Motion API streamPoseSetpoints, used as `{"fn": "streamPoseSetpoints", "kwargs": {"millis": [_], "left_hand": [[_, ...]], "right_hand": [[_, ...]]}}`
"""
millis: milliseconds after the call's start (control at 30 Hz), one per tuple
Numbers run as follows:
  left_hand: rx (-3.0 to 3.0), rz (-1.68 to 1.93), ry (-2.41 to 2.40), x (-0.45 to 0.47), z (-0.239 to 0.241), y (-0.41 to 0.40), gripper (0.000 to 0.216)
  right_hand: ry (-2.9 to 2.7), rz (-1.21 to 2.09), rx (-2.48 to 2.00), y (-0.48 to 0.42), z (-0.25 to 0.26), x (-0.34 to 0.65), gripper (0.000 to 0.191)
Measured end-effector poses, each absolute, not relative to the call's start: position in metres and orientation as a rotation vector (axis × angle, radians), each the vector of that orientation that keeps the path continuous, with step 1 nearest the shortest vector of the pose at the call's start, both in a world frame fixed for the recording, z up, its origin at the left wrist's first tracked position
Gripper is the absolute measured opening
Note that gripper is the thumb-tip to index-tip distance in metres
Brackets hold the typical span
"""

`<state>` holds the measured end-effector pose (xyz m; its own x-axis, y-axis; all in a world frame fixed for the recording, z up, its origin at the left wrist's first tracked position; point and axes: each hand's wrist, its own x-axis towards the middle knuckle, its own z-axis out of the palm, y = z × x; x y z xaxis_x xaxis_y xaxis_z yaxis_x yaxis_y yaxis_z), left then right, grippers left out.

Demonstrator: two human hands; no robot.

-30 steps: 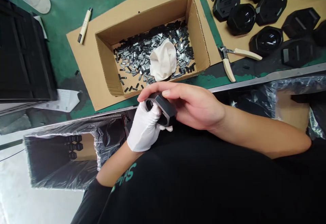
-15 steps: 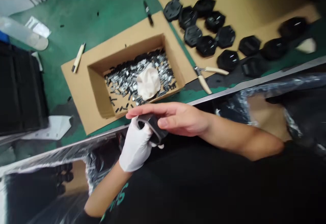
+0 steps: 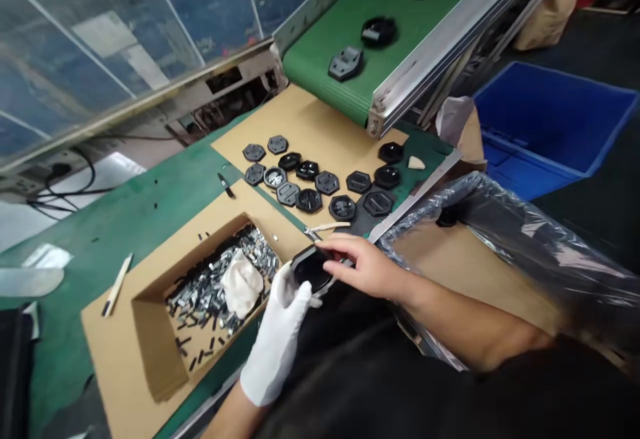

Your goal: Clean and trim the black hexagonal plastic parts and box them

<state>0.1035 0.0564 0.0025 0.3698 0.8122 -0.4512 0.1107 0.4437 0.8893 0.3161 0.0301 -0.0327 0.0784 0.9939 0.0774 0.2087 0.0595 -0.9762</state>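
Note:
My left hand, in a white glove, grips a black hexagonal plastic part by its near-left side. The hollow face of the part is turned up towards me. My bare right hand has its fingers over the part's far right edge and its thumb at the inner side. Just beyond my hands, pliers with pale handles lie on the bench. Left of them is a cardboard box holding many small black and silver pieces and a crumpled white cloth.
Several similar hexagonal parts lie on a cardboard sheet below a green conveyor belt carrying more of them. A marker and a cutter knife rest to the left. A plastic-lined box and blue bin stand right.
My view has swung up and right, bringing in the conveyor and blue bin. The part has turned to show its hollow face, and my right hand has moved from across it to its right edge.

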Motion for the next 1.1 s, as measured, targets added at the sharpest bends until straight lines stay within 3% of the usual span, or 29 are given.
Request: {"fn": "streamPoseSetpoints", "kwargs": {"millis": [333,433,600,767,833,967,1100], "left_hand": [[0.825,0.553,1.152,0.113,0.016,0.063,0.063],[0.813,0.648,1.158,0.106,0.001,0.067,0.055],[0.751,0.747,1.191,0.096,-0.032,0.079,0.067],[0.807,0.723,1.156,0.097,-0.015,0.073,0.059],[0.834,0.682,1.163,0.098,0.0,0.067,0.054],[0.831,0.652,1.193,0.093,0.014,0.058,0.048],[0.799,0.682,1.173,0.077,0.005,0.054,0.044]], "right_hand": [[-1.128,0.489,-2.042,0.153,-0.046,0.483,0.033],[-1.187,0.345,-2.154,0.144,-0.041,0.48,0.033],[-1.46,0.161,-2.099,0.112,-0.008,0.433,0.015],[-1.601,-0.008,-1.988,0.172,0.082,0.447,0.043],[-1.632,-0.093,-2.193,0.216,0.107,0.471,0.046],[-1.612,-0.006,-2.449,0.281,0.113,0.504,0.068],[-1.634,-0.033,-2.515,0.296,0.1,0.511,0.069]]}}
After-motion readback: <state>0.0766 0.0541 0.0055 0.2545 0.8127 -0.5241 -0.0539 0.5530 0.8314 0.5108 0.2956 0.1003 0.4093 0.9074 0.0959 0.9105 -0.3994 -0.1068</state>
